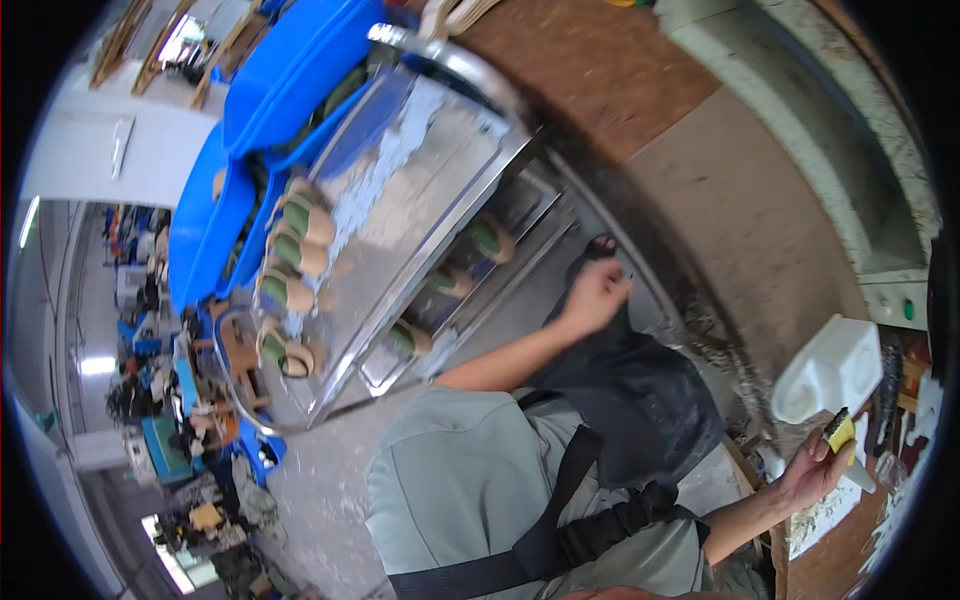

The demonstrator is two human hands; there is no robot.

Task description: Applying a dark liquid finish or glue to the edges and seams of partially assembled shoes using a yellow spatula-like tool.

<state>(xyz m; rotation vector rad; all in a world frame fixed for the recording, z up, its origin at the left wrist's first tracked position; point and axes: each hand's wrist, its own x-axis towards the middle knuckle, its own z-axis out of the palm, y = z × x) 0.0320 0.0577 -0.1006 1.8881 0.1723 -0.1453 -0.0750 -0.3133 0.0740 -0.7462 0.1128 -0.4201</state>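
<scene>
My left hand (598, 296) is raised over my dark apron (640, 400), its fingers curled together. Whatever may be between those fingers is too small to make out. Off to the right, my right hand (815, 472) grips a yellow piece with a dark, crusted edge (841, 434), above a cluttered bench. Just beyond it stands a white plastic container (830, 368). Left of me is a metal rack cart (430, 190). Green and beige shoes (303, 222) line its top left side, and more shoes (487, 240) sit on the shelf below.
Blue plastic bins (290, 80) stand behind the cart at the far left. A brown work surface (740, 160) bends along the far right, next to a pale, stained machine trough (830, 130). Piled goods (210, 510) lie across the workshop floor at left.
</scene>
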